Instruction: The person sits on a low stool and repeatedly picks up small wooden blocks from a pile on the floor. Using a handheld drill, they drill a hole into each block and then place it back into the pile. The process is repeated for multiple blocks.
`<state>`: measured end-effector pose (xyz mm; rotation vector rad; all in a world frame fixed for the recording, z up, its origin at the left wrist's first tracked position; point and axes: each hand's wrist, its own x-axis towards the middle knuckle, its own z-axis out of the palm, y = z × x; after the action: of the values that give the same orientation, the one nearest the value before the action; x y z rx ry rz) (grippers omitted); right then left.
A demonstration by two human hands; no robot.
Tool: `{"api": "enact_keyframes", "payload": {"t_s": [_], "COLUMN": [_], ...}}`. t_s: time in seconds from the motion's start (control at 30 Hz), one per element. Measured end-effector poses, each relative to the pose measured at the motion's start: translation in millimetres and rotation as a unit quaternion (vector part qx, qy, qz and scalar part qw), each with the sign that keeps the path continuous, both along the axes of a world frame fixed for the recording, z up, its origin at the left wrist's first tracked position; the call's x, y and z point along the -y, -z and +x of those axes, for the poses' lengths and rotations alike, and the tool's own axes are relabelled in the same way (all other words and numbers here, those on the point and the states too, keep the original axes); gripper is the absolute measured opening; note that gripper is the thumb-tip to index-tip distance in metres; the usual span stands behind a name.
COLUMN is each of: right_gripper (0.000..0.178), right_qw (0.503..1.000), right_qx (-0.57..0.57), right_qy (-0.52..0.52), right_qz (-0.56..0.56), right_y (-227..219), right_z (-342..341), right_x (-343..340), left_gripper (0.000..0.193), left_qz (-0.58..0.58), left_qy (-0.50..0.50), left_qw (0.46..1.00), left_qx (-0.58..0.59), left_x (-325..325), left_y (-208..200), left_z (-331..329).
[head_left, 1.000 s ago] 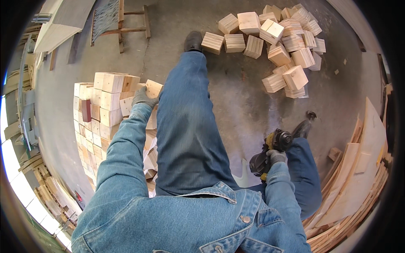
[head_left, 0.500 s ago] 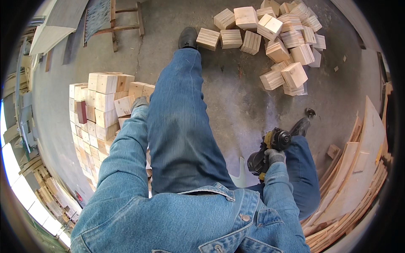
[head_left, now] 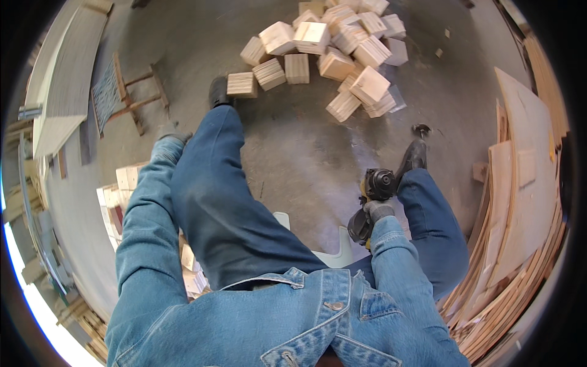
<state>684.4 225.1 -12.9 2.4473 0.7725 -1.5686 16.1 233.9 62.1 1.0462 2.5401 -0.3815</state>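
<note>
While the gloved right hand (head_left: 378,211) grips a weighty, rigid power tool (head_left: 374,194) by its body — firmest hold — the left hand's (head_left: 171,136) state is unclear.

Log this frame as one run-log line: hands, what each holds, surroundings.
left hand: gloved, reaching out past left knee, empty, grip unclear | right hand: gloved, gripping power tool | wood blocks piled ahead on floor | plywood sheets stacked right

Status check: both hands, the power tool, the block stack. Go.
Right hand gloved, gripping black-and-yellow power tool beside right knee. Left hand gloved, out over the floor; grip unclear, nothing seen in it. Stacked wood blocks under left arm; loose block pile ahead.
</note>
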Motion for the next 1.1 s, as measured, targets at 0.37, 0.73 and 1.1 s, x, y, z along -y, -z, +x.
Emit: {"api": "enact_keyframes", "payload": {"t_s": [0.37, 0.73, 1.1], "right_gripper": [0.026, 0.041, 0.029], "right_qw": [1.000, 0.996, 1.000], "right_qx": [-0.005, 0.036, 0.019], "right_qy": [0.002, -0.080, -0.001], "right_qz": [-0.006, -0.023, 0.009], "right_y": [34.1, 23.5, 12.0], "right_z": [4.0, 1.3, 1.4], "right_x": [5.5, 6.3, -0.3], "left_gripper": [0.106, 0.115, 0.090], "left_qz": [-0.079, -0.132, -0.085], "left_qy": [0.207, 0.254, 0.243], "left_qw": [0.973, 0.958, 0.962], "left_qx": [-0.066, -0.010, -0.087], "left_x": [-172.0, -205.4, -203.5], "left_y": [-80.3, 61.2, 98.7], "left_z": [104.0, 128.7, 127.3]}}
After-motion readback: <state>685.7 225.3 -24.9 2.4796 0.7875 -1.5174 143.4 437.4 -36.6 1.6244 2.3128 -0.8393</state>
